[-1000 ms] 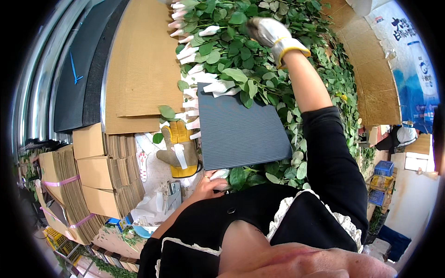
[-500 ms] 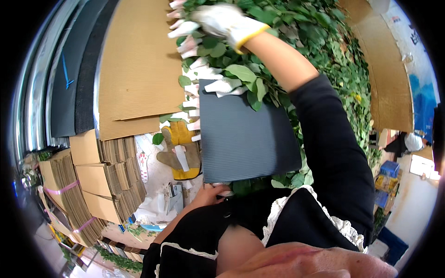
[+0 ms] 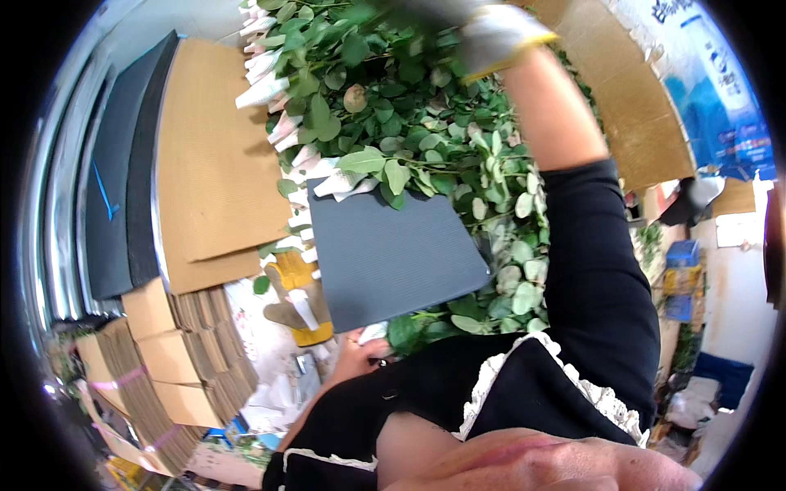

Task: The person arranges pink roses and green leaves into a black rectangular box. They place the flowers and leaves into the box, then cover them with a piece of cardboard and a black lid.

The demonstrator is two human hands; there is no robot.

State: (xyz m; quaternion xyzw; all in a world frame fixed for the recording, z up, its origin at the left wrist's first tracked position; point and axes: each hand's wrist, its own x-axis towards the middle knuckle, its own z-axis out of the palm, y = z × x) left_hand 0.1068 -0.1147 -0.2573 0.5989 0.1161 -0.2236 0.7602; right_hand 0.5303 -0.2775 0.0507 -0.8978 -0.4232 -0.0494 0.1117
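Observation:
My right hand (image 3: 495, 41), in a white glove with a yellow cuff, reaches over the far part of a heap of leafy green stems (image 3: 393, 106). Its fingers are smeared by motion beside a blurred dark patch, so its grip does not show. My bare left hand (image 3: 356, 358) is low, close to my body, its fingers closed round the white-wrapped end (image 3: 374, 331) of a leafy bunch. A dark grey corrugated sheet (image 3: 393, 258) lies between my hands on the greenery. One bunch with a white-wrapped end (image 3: 344, 186) rests over the sheet's far edge.
Left of the heap lie large brown cardboard sheets (image 3: 213, 155) and a dark panel (image 3: 123, 196). Bundled flat cartons (image 3: 184, 352) stand nearer. A yellow-and-brown work glove (image 3: 299, 299) lies by the grey sheet. A cardboard wall (image 3: 647, 123) bounds the heap's right side.
My right hand has moved right and farther away, off the row of white-wrapped ends. My left hand stays low by the sheet. The whole view has shifted.

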